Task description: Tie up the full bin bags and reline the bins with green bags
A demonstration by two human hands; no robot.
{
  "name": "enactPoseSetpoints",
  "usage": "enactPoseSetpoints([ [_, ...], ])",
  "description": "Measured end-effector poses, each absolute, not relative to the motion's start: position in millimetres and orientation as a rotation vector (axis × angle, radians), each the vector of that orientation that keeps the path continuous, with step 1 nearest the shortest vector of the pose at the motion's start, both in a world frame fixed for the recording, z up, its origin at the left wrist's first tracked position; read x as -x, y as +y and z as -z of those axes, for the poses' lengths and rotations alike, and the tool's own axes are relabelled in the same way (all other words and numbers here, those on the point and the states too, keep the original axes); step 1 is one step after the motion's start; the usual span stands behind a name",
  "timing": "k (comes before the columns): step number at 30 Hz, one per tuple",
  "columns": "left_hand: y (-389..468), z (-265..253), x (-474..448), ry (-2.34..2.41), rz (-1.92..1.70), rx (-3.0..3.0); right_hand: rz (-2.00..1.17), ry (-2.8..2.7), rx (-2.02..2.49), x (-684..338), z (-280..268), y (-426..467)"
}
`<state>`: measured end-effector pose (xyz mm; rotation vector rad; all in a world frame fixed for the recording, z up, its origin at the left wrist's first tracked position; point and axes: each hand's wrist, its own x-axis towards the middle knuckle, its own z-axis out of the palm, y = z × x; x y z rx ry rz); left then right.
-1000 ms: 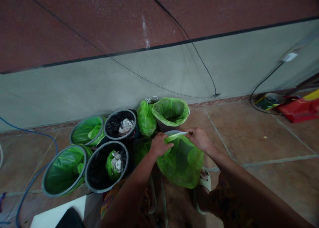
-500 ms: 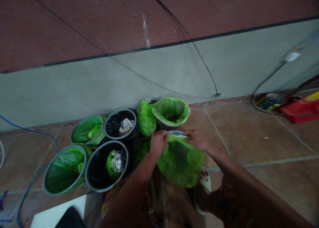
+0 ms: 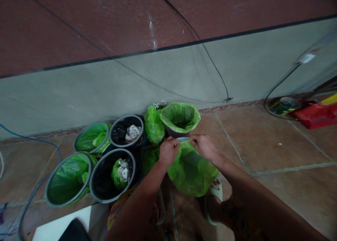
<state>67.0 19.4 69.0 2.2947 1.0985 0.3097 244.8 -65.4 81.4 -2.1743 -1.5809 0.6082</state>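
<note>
— Five bins stood in a cluster by the wall. What lay furthest left?

— Two green-lined bins (image 3: 68, 179), then two dark bins (image 3: 113, 176) holding crumpled paper, all touching.

— And beside those?

— A tied green bag (image 3: 154, 125) sat against the fifth bin (image 3: 180, 118), which was lined in green and stood nearest the wall.

— Where were the hands?

— The left hand (image 3: 168, 151) pinched the near-left edge of the green bag (image 3: 192, 170), fingers pressed together on its white drawstring (image 3: 183, 141). The right hand (image 3: 204, 147) pinched the opposite edge likewise.

— The bag's position?

— Held just in front of the fifth bin, hanging between both hands above the tiled floor (image 3: 263, 142).

— Further right?

— A red item (image 3: 317, 115) lay well apart, by the wall.
</note>
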Motion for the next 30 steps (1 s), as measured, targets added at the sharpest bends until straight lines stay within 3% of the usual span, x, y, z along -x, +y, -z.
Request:
enactPoseSetpoints([
  [6,34,-70,-55,1.244,-0.264,-2.173,-0.482,-1.613,2.486,-258,-87,-66],
  [14,30,-63,-51,1.454,-0.115,-2.353,-0.547,-1.522,2.609,-254,-105,-68],
  [19,37,-62,-55,1.590,-0.136,-2.087,-0.876,-1.519,2.696,-253,-102,-67],
  [22,38,-61,-55,1.507,-0.220,-2.052,-1.023,-1.570,2.644,-253,-96,-68],
  [30,29,-55,-58,1.119,-0.448,-2.142,-0.940,-1.713,2.270,-246,-87,-63],
])
